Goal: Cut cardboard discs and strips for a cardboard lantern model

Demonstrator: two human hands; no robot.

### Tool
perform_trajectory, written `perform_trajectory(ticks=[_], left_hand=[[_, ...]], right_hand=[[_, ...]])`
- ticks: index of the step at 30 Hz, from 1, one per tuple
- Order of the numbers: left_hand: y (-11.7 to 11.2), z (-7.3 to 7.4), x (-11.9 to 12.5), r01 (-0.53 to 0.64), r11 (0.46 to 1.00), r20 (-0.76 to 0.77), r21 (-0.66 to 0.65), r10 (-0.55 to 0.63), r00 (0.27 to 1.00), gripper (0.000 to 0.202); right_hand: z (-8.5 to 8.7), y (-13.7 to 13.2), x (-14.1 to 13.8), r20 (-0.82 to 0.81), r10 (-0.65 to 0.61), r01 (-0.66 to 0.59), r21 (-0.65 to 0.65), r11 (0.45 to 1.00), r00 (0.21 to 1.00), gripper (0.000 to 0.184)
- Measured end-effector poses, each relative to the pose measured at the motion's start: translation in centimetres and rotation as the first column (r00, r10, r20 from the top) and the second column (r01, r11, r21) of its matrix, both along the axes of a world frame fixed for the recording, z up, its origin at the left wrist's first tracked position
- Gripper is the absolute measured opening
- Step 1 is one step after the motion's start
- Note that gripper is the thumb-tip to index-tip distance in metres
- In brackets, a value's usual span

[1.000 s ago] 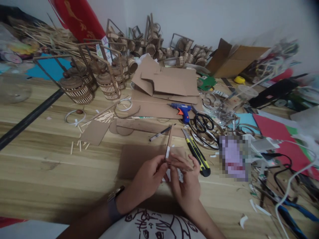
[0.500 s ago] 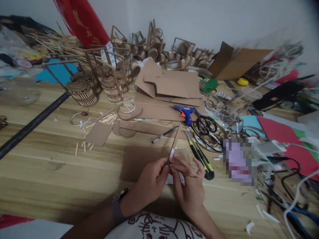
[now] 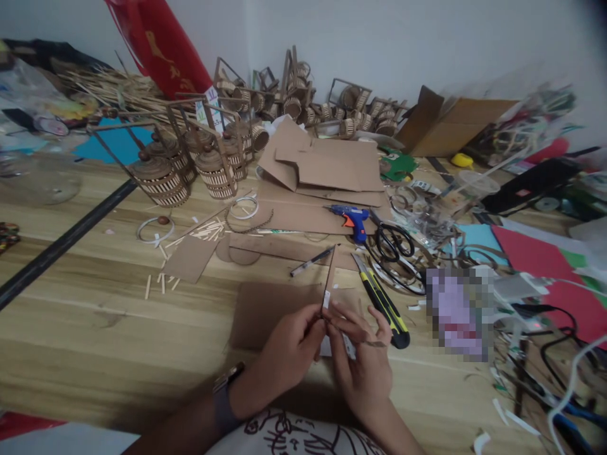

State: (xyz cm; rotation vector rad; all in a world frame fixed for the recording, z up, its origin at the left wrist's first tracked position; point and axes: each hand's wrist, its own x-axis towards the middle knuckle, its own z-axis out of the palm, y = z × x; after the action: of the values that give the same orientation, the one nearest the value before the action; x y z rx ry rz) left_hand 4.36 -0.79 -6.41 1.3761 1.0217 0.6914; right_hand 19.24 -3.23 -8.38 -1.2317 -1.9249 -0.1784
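Both my hands meet over the near middle of the wooden table [image 3: 85,328]. My left hand [image 3: 287,352] pinches the lower end of a thin brown cardboard strip [image 3: 329,278] that stands on edge and points away from me. A bit of white tape sits on the strip near my fingers. My right hand [image 3: 363,360] is closed on the same end from the right, fingertips against the tape. Under my hands lies a flat cardboard sheet [image 3: 270,306]. A yellow and black utility knife [image 3: 383,302] lies just right of my right hand.
A pen [image 3: 310,261], a blue glue gun [image 3: 351,218] and black scissors [image 3: 392,243] lie beyond my hands. Folded cardboard [image 3: 327,167] and several woven lantern models [image 3: 161,180] fill the back. Cables, coloured paper and scraps crowd the right side. Small sticks [image 3: 159,281] lie to the left.
The view has drifted slightly, so things sit a little further right and lower. My hands keep hold of the strip with small finger movements at the tape.
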Motion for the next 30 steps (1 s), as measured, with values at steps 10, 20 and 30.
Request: perform_trajectory(ticks=[10, 20, 30], left_hand=[[-0.22, -0.07, -0.14, -0.017, 0.999, -0.02, 0.045, 0.018, 1.0, 0.039], [-0.39, 0.2, -0.16, -0.014, 0.996, -0.013, 0.087, 0.015, 1.0, 0.036], [0.09, 0.21, -0.15, -0.003, 1.0, 0.037, 0.01, 0.003, 0.999, 0.034]], right_hand=[[0.1, 0.23, -0.28, -0.025, -0.008, 0.007, -0.028, 1.0, 1.0, 0.018], [0.22, 0.01, 0.04, -0.041, -0.06, 0.058, -0.054, 0.997, 0.997, 0.013], [-0.09, 0.06, -0.03, -0.047, -0.001, -0.001, -0.047, 0.999, 0.999, 0.016]])
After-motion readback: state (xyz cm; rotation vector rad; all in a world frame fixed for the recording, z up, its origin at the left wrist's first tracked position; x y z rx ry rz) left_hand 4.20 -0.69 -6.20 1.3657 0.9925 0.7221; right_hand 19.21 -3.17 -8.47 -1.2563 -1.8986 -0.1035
